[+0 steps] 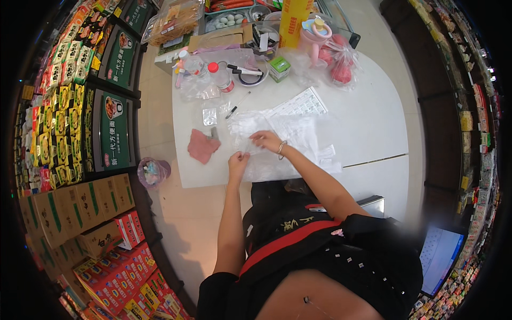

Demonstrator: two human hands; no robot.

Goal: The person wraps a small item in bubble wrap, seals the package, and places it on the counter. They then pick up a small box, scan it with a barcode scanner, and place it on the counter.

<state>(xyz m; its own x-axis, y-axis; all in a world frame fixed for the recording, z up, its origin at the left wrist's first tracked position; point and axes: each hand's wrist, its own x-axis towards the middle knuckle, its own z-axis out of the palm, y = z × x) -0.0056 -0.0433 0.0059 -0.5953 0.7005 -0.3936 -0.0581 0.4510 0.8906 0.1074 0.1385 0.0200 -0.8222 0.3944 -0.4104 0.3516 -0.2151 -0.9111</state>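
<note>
Clear plastic bags [298, 134] lie in a loose, overlapping pile at the near side of the white table. My left hand [237, 163] pinches the left edge of this thin plastic between thumb and fingers. Just to its upper right, my right hand [267, 141] hovers over or touches the same film, fingers bent and pointing left; whether it grips any is unclear. A bracelet [282, 149] circles my right wrist. Left of my hands lies a crumpled pink cloth [203, 147]. A printed sheet [306, 103] is partly covered by the pile's far edge.
Beyond the pile are a pen [238, 105], a red-capped bottle [221, 77], a green box [279, 69], a pink cup [314, 40] and a knotted bag [342, 68]. A waste bin [153, 172] stands on the floor at left. Stocked shelves [60, 120] flank the table.
</note>
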